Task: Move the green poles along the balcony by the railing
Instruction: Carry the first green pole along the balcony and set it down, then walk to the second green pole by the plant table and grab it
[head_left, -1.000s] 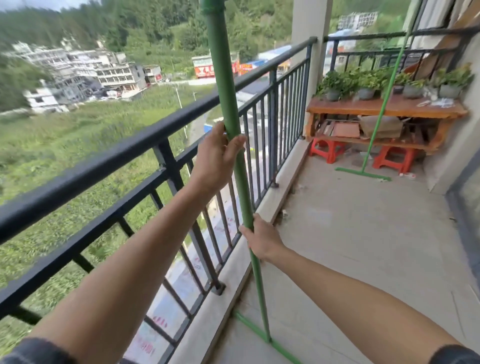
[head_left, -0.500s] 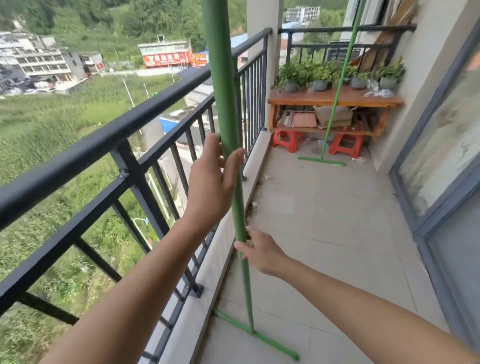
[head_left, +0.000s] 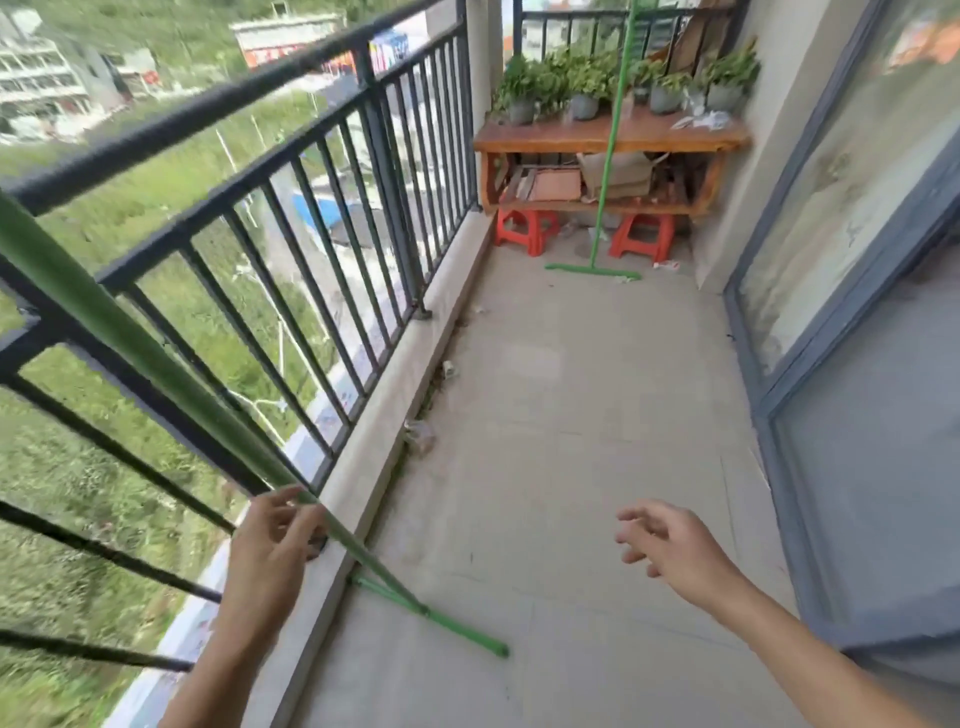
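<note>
A thick green pole with a crossbar foot on the floor leans across the black railing at the near left. My left hand is beside its lower part, fingers loose and touching or just off the pole. My right hand hovers open over the floor, away from the pole. A second, thinner green pole stands upright on its own foot at the far end, in front of the wooden bench.
A wooden bench with potted plants rests on two red stools at the far end. Glass sliding doors run along the right. Bits of litter lie by the concrete kerb under the railing.
Both hands have come off the near pole's grip; the right hand moved away to the right. The pole now leans against the railing, and my view has swung down and right.
</note>
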